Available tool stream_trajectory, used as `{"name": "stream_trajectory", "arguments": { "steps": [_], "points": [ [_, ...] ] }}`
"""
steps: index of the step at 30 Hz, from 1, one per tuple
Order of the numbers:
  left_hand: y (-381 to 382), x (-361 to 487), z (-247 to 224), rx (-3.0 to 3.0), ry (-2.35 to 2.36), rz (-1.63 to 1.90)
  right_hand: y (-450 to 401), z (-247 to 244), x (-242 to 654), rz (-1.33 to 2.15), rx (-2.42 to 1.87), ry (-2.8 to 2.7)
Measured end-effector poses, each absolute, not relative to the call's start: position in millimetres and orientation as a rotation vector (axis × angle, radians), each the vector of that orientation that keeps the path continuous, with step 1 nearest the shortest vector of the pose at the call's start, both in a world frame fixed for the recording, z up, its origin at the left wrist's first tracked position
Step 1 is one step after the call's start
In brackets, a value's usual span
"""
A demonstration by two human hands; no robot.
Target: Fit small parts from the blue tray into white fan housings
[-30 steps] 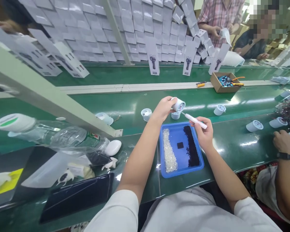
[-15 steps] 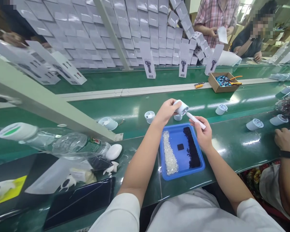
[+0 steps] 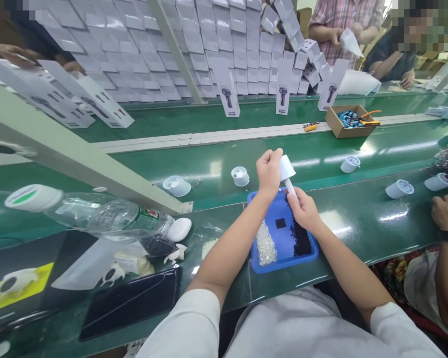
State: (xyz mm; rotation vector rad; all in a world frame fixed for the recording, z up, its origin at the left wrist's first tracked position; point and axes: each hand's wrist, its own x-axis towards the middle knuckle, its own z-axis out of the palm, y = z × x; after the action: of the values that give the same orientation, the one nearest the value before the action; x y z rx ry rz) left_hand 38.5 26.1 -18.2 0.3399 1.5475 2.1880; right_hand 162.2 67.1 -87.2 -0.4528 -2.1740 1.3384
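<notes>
Near the middle of the frame, the left hand is closed around a white cup-shaped part, which sits at its right edge with the mouth tipped toward the bottom of the frame. The right hand, just below and to the right, grips a slim white tool; its long axis slants from those fingers toward the upper left, straight up to the mouth. The left hand is the nearer to the part; whether the tool's tip touches anything inside is hidden. Beneath both lies a blue tray on the green bench, with pale bits and black bits
</notes>
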Motion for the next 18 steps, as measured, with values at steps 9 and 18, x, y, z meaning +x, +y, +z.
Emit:
{"name": "stream_trajectory", "arguments": {
  "steps": [9, 18],
  "points": [
    [33, 50, -28, 0.325, 1.446, 2.325, 65, -90, 161, 1.507, -0.402, -2.006],
    [8, 8, -18, 0.815, 1.842, 1.839, 65, -82, 163, 1.391, -0.476, -2.035]
  ]
}}
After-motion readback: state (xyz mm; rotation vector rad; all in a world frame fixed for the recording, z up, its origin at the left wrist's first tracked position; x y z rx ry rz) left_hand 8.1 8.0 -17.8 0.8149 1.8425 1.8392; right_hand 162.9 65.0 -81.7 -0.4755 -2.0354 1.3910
